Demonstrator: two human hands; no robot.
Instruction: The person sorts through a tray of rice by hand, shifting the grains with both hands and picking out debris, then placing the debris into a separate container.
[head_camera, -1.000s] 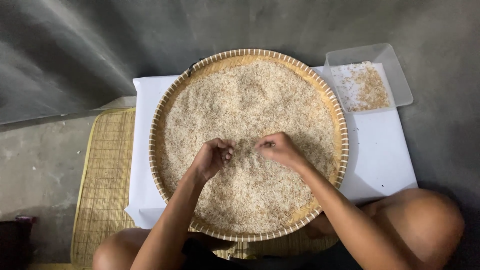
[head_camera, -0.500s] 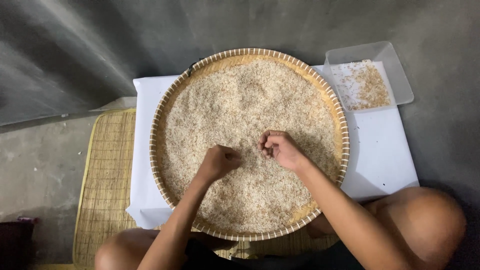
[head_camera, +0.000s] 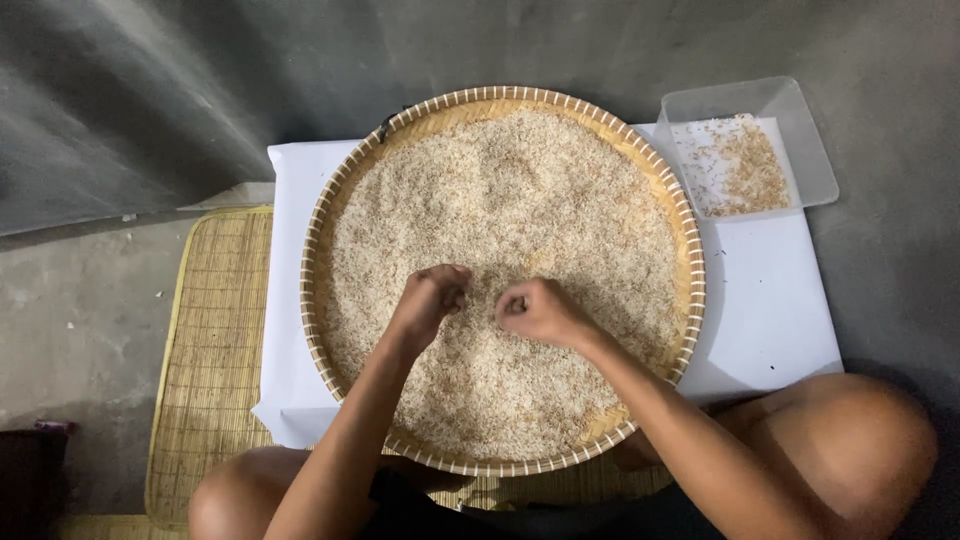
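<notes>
Two hands worked near the middle of the tray (head_camera: 688, 300); the left hand (head_camera: 432, 297) and right hand (head_camera: 538, 310) sat close together on the rice (head_camera: 520, 200), fingers curled narrow as if pinching grains, though whether either held any I could not tell; rice lay all round them; the tray filled a white surface (head_camera: 770, 290); a tub (head_camera: 810, 140) of husks sat at its far right corner, nearer the right hand.

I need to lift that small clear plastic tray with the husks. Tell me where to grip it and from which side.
Grip the clear plastic tray by its raised rim, probably the near long edge, coming from the right with the right hand. It lies flat at the far right corner of the white sheet, its right end hanging past the sheet, and the woven basket crowds its left. Keep it level: the husks lie loose.
</notes>
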